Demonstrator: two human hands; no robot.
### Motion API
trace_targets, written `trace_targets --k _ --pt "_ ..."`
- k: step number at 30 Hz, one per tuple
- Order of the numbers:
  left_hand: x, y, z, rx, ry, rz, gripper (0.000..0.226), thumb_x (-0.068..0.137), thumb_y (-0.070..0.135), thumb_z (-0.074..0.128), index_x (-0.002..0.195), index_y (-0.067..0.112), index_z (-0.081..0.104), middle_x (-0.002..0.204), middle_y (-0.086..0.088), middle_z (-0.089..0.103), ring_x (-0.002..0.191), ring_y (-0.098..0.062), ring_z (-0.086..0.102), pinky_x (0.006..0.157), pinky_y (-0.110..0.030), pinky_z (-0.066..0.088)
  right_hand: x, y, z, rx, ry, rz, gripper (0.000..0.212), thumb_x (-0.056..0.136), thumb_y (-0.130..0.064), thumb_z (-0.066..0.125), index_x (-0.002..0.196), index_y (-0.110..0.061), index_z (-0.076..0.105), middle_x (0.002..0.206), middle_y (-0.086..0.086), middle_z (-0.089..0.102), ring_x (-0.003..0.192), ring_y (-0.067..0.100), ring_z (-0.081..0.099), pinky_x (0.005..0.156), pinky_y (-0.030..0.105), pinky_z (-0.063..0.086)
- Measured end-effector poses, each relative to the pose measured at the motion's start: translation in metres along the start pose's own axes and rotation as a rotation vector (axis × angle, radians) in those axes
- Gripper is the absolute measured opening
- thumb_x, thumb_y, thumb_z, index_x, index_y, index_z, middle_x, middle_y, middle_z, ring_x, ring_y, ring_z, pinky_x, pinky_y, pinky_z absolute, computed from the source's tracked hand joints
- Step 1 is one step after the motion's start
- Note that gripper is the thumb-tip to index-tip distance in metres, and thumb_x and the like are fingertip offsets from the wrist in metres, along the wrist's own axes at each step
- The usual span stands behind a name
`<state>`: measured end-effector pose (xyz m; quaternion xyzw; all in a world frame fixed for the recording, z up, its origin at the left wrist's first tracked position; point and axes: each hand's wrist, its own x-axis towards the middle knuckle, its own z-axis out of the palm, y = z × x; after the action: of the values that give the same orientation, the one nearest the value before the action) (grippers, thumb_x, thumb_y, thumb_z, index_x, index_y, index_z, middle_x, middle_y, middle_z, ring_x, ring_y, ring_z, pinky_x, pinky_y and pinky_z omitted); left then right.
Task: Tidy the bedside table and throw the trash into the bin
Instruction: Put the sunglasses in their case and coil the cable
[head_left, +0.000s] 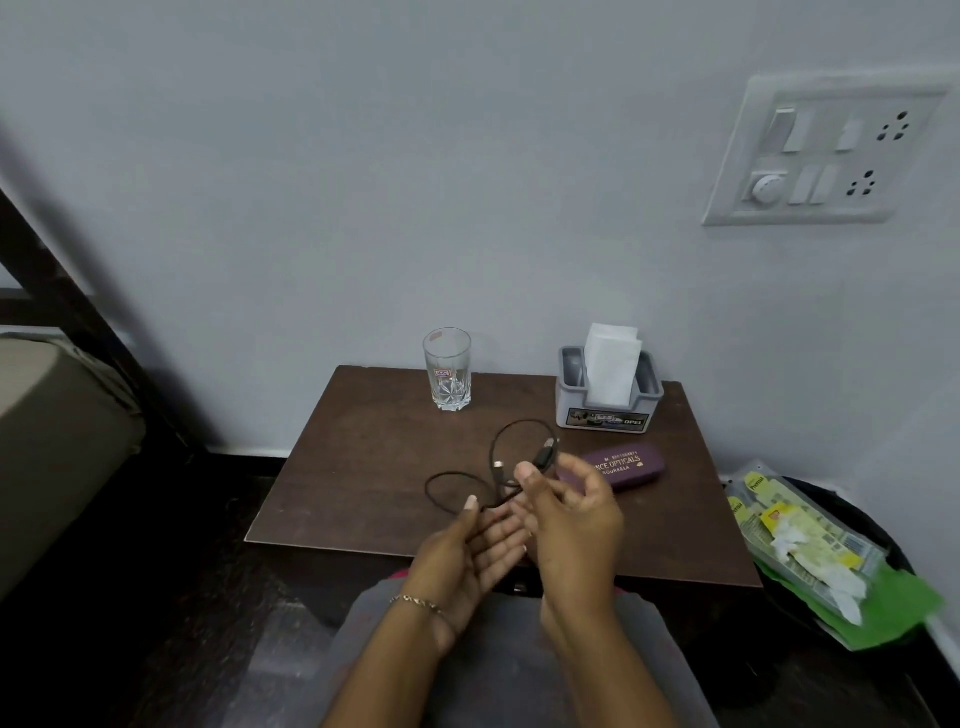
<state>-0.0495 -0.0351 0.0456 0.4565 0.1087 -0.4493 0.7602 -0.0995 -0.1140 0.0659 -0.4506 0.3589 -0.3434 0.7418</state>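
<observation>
- Black cable was held above the front half of the bedside table, loops hanging loose and partly resting near the table top; whether the lowest loop touched the wood could not be told.
- Right hand pinched the cable between thumb and forefinger close to the plug ends; the other fingers were curled loosely.
- Left hand was spread, palm up, fingers extended beneath the cable. Cable appeared to cross the fingertips; no closed grip was seen.
- Handling judgement: cable looked light, thin and limp. It would hold no shape of its own, so loops are likely to spring or slip unless pinned at a crossing point. Best hold judged to be at the stiffer plug ends, or across a gathered bundle, not mid-strand.
- Plug ends were the only rigid parts and may swing.
- Empty glass stood upright at the back of the table, well apart from the hands. Judged fragile and smooth-walled; take it round the body, not the rim.
- Purple spectacle case lay flat just behind the right hand; rigid, easy to lift by its long sides.
- Grey tissue holder stood at the back right, with a white tissue standing up out of it.
- Bin sat on the floor right of the table, with wrappers and crumpled paper on top.
</observation>
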Motion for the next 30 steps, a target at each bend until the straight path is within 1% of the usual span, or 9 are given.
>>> trace_targets --k 3,7,12,15,18,20,23,27,30 --pt "0.009 0.001 -0.001 -0.104 0.015 0.039 0.029 0.094 0.022 0.045 0.101 -0.002 0.060 0.082 -0.014 0.073 0.070 -0.017 0.072 0.057 -0.021 0.057 -0.001 -0.001 -0.012 0.051 -0.040 0.184 0.017 0.082 -0.001 0.066 0.095 -0.007 0.059 0.080 0.010 0.069 0.060 0.011 0.065 0.055 0.021 0.056" --pt "0.012 0.010 -0.006 -0.153 0.064 0.250 0.016 0.097 0.010 0.037 0.096 0.005 0.053 0.099 -0.019 0.066 0.071 -0.017 0.072 0.057 -0.024 0.058 0.007 0.003 -0.027 -0.184 -0.064 0.196 0.014 0.082 0.001 0.065 0.088 -0.011 0.061 0.071 0.008 0.063 0.049 0.007 0.058 0.049 0.020 0.054" --pt "0.003 0.028 -0.014 0.092 0.058 0.387 0.020 0.097 0.013 0.039 0.113 0.017 0.051 0.102 -0.011 0.067 0.078 -0.013 0.071 0.064 -0.025 0.059 0.016 0.004 -0.030 -0.389 -0.151 0.153 0.019 0.081 0.002 0.066 0.080 -0.016 0.061 0.061 0.006 0.060 0.047 0.010 0.055 0.047 0.020 0.054" --pt "0.003 0.026 -0.013 0.301 0.085 0.396 0.022 0.095 0.012 0.044 0.113 0.017 0.055 0.091 -0.003 0.071 0.068 -0.008 0.070 0.065 -0.024 0.056 0.016 0.007 -0.029 -0.463 -0.221 0.140 0.017 0.081 0.002 0.066 0.081 -0.015 0.066 0.060 0.005 0.062 0.048 0.007 0.059 0.048 0.019 0.053" --pt "0.006 0.027 -0.012 0.474 0.087 0.425 0.030 0.093 0.008 0.047 0.121 0.017 0.053 0.063 0.004 0.071 0.053 -0.003 0.063 0.062 -0.022 0.050 0.014 0.014 -0.029 -0.617 -0.244 0.033 0.015 0.079 -0.002 0.069 0.092 -0.010 0.071 0.070 0.003 0.067 0.061 0.010 0.064 0.060 0.025 0.055" --pt "0.005 0.030 -0.011 0.537 0.055 0.448 0.029 0.093 0.005 0.046 0.116 0.019 0.055 0.055 0.005 0.067 0.048 -0.002 0.056 0.056 -0.015 0.050 0.012 0.015 -0.029 -0.672 -0.239 -0.110 0.018 0.077 -0.002 0.071 0.091 -0.014 0.072 0.075 -0.003 0.068 0.063 -0.001 0.063 0.065 0.014 0.051" --pt "0.001 0.032 -0.010 0.618 0.074 0.493 0.027 0.093 0.004 0.045 0.111 0.020 0.058 0.057 0.003 0.060 0.046 -0.002 0.052 0.054 -0.013 0.048 0.011 0.011 -0.027 -0.719 -0.285 -0.295 0.023 0.075 0.003 0.070 0.091 -0.013 0.074 0.083 -0.003 0.067 0.072 -0.008 0.061 0.066 0.004 0.044" --pt "-0.006 0.038 -0.011 0.862 0.082 0.542 0.026 0.094 0.007 0.044 0.109 0.014 0.065 0.060 -0.002 0.054 0.047 -0.003 0.052 0.054 -0.015 0.045 0.012 0.011 -0.026 -0.803 -0.351 -0.433 0.033 0.075 -0.001 0.069 0.098 -0.024 0.070 0.086 -0.012 0.064 0.082 0.003 0.061 0.074 0.016 0.049" --pt "-0.018 0.046 -0.009 1.150 0.036 0.610 0.025 0.094 0.013 0.045 0.099 0.022 0.067 0.057 0.002 0.054 0.053 -0.003 0.052 0.064 -0.021 0.045 0.010 0.007 -0.027 -0.828 -0.390 -0.445 0.061 0.079 -0.005 0.066 0.120 -0.049 0.053 0.084 -0.012 0.057 0.081 0.003 0.057 0.073 0.015 0.047"
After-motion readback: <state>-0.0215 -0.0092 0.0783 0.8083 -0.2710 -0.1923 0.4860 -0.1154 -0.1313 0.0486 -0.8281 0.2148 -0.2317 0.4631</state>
